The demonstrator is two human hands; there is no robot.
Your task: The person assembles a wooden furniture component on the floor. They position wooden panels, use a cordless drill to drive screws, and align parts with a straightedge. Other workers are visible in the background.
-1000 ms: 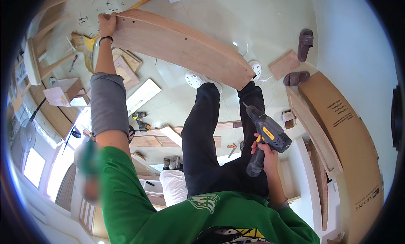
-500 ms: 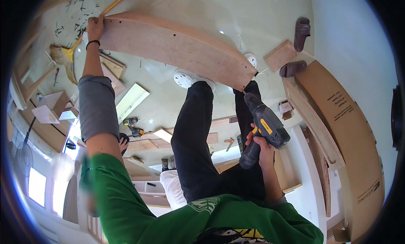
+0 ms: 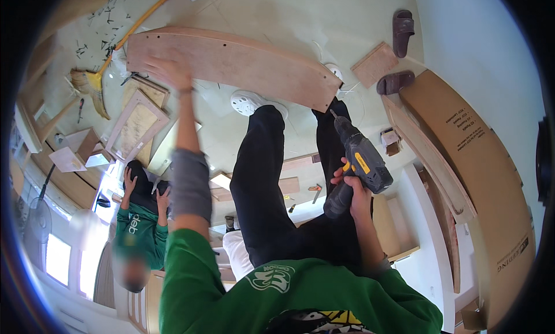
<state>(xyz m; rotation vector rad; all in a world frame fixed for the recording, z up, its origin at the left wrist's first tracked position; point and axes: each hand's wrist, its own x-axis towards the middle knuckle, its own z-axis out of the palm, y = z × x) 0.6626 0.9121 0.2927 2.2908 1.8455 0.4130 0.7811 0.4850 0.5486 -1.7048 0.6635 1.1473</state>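
A long wooden board (image 3: 248,71) with a curved far edge and a few dark screw holes stretches across in front of my legs. My left hand (image 3: 169,73) is over the board's left part, slightly blurred, with its fingers stretched out and nothing in them. Whether it touches the board I cannot tell. My right hand (image 3: 359,196) is wrapped round the grip of a dark grey and yellow cordless drill (image 3: 365,160), index finger by the trigger. The drill's bit points up at the board's near right corner, a little apart from it.
A broom (image 3: 95,82) and scattered screws lie at the far left, near wooden frames (image 3: 139,123). At lower left sits another person (image 3: 141,224). Brown slippers (image 3: 403,33), a small board (image 3: 374,64) and a large cardboard box (image 3: 462,155) are at the right.
My left hand has let go of the board's left end and moved right and nearer over its face. The drill bit has come slightly away from the board's corner. The other person shows more.
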